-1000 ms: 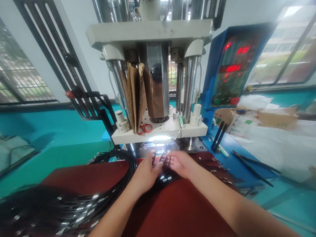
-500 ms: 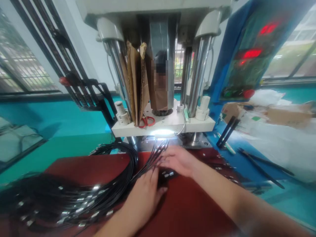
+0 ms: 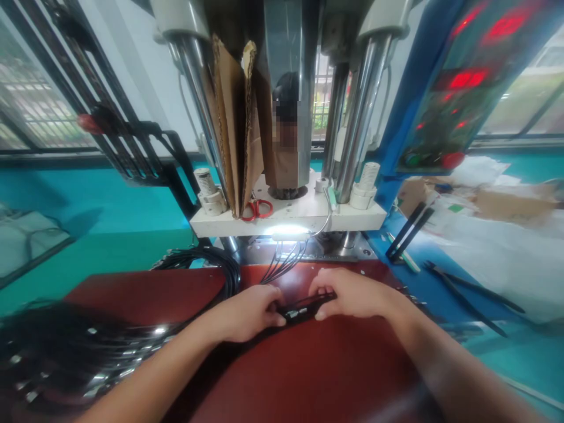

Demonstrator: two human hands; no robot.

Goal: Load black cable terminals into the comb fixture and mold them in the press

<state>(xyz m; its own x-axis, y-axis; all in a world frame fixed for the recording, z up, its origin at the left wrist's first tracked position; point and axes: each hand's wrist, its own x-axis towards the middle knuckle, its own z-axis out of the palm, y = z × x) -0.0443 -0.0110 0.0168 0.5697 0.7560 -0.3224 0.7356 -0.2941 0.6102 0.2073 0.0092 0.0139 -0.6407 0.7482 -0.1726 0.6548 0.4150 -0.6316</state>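
Just in front of the press (image 3: 288, 220), both my hands are closed on a short, dark bundle of black cables (image 3: 304, 310) with small silver metal pieces showing between them. My left hand (image 3: 258, 311) pinches its left end. My right hand (image 3: 346, 294) curls around the right end, thumb below. Several thin black wires (image 3: 284, 264) run from beneath the lit edge of the press down behind my left hand. To the left lies a large pile of black cables (image 3: 110, 346) with silver ends, and a loop of cable (image 3: 229, 273) curves up behind it.
A red-brown table (image 3: 308, 370) lies under my hands. Red-handled scissors (image 3: 258, 209) and folded cardboard (image 3: 238, 129) rest on the press plate. On the right are long black pliers (image 3: 467, 296), a blue control box (image 3: 458, 100) with red displays, and white plastic bags (image 3: 506, 241).
My hands have left the wires by the press and come down toward me, now apart and closed on the dark cable bundle. The view has shifted slightly.
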